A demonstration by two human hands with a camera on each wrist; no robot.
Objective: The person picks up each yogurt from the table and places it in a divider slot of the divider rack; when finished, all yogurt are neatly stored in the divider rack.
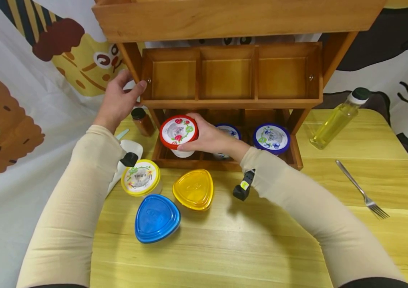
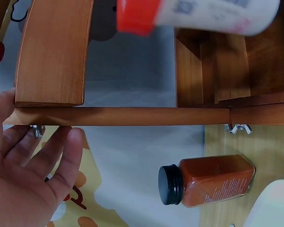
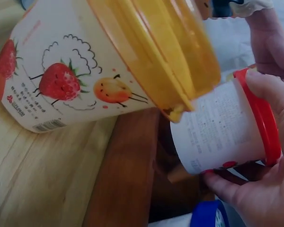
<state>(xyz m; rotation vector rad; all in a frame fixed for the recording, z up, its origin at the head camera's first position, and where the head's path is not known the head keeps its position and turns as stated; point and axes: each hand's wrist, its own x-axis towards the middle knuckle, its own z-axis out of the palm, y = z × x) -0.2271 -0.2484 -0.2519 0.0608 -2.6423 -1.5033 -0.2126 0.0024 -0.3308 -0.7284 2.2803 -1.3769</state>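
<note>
My right hand (image 1: 209, 134) grips a white tub with a red lid (image 1: 179, 132), thumb and fingers around its rim. The tub is tilted over the left compartment of the wooden rack's lower tier (image 1: 175, 163); whether it touches the bottom is hidden. My left hand (image 1: 119, 98) holds the left side of the wooden rack (image 1: 232, 105) at the middle tier. In the left wrist view its fingers (image 2: 61, 161) lie along the side board. Two blue-lidded tubs, one (image 1: 271, 138) in the right compartment and one (image 1: 228, 130) partly behind my right wrist, stand in the lower tier.
In front of the rack are a yellow-lidded tub (image 1: 141, 178), an orange-lidded container (image 1: 193, 189) and a blue-lidded one (image 1: 157, 218). A spice jar (image 1: 143, 122) stands left of the rack. An oil bottle (image 1: 338, 120) and a fork (image 1: 363, 190) are on the right.
</note>
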